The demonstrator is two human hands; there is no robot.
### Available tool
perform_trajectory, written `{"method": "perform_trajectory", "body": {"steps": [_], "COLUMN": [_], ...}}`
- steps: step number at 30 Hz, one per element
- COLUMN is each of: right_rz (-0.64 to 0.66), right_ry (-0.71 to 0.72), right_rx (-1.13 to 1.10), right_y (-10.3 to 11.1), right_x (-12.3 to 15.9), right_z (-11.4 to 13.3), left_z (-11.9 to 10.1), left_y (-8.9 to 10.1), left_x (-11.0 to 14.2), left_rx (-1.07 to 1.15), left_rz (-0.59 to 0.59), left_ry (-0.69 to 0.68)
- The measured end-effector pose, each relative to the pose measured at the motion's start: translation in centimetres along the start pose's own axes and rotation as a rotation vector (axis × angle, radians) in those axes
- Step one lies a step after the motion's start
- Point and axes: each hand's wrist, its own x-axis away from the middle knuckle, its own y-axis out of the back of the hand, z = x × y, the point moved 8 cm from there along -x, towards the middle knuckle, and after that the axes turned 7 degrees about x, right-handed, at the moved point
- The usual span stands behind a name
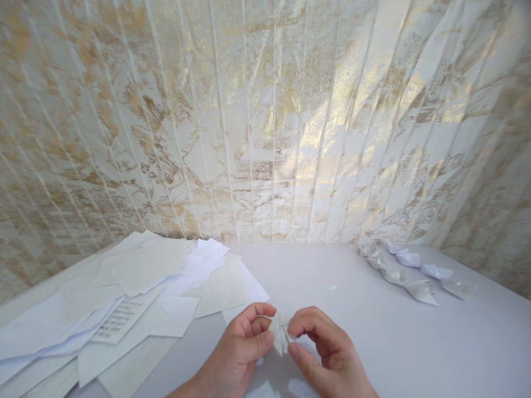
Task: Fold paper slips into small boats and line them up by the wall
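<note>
A small folded piece of white paper (279,334) is held up between my two hands, just above the table, its lower end coming to a point. My left hand (244,345) pinches its left side between thumb and fingers. On the opposite side, my right hand (326,348) grips the paper's right edge with thumb and forefinger, the other fingers curled in. Some of the paper is covered by my fingertips.
Loose paper sheets (145,271) lie in an overlapping heap on the left, one with printed text (120,319). Several folded paper boats (409,260) stand in rows at the back right of the white table (435,342). A patterned curtain (265,121) hangs behind. One tiny paper scrap (332,287) lies mid-table.
</note>
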Motion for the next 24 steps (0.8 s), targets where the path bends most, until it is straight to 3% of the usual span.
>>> {"method": "perform_trajectory", "body": {"steps": [5, 8, 14, 19, 24], "right_rz": [0.024, 0.026, 0.114, 0.058, 0.005], "right_ry": [-0.333, -0.443, -0.405, -0.392, -0.442], "right_rx": [-0.41, -0.507, -0.46, -0.502, -0.416], "right_y": [-1.0, -1.3, -1.8, -1.4, -0.9], "right_x": [0.4, 0.6, 0.5, 0.4, 0.6], "right_z": [-2.6, -3.7, -4.5, -4.5, -3.8], "left_z": [-0.1, -0.2, 0.0, -0.2, -1.2], "left_y": [0.5, 0.5, -0.6, 0.0, 0.0], "left_x": [-0.1, -0.1, 0.1, 0.0, 0.1], "left_rx": [0.056, 0.052, 0.009, -0.013, -0.301], "left_rz": [-0.062, -0.075, -0.017, -0.038, 0.033], "left_ry": [0.008, 0.005, 0.049, 0.003, -0.124]}}
